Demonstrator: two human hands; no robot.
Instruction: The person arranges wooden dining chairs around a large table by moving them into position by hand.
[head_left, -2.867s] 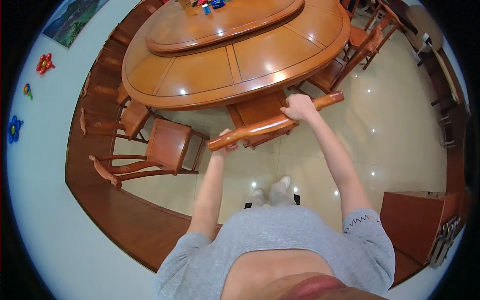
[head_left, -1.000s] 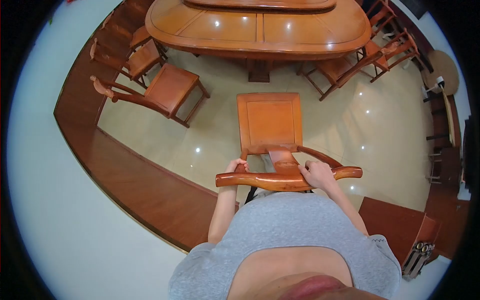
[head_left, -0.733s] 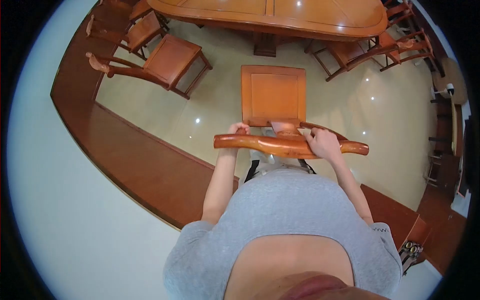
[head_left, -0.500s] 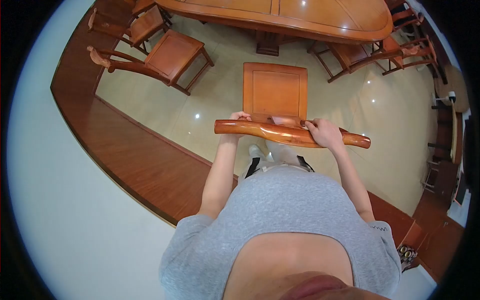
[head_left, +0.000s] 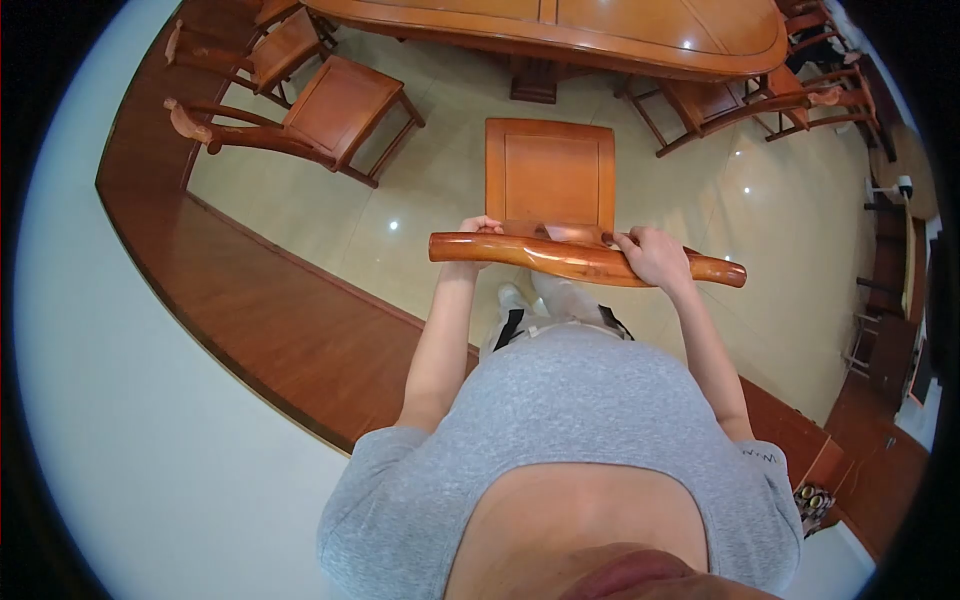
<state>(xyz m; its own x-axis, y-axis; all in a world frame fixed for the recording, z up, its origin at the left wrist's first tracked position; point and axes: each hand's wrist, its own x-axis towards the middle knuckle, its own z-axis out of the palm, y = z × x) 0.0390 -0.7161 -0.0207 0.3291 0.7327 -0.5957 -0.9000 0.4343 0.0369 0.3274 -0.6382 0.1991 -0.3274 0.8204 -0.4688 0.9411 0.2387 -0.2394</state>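
Observation:
A wooden chair [head_left: 550, 175] with a square seat stands just ahead of me, its back toward my body. My left hand [head_left: 480, 228] is closed on the left part of the chair's back, its fingers partly hidden behind the curved top rail. Over the right part of that rail my right hand [head_left: 657, 257] is wrapped, with the thumb side toward the middle. Both rail ends stick out past my hands. Below the rail, the chair's back legs are mostly hidden.
Beyond the chair is a large rounded wooden table [head_left: 640, 40]. Another chair [head_left: 345, 110] stands at the left, and more chairs [head_left: 700, 105] are at the right. Pale glossy floor tiles [head_left: 420, 190] lie between them. A brown wood panel [head_left: 270, 310] runs along the left.
The chair, the table and the other chairs sit slightly higher in view. My hands have shifted up a little with the rail, and both keep their hold.

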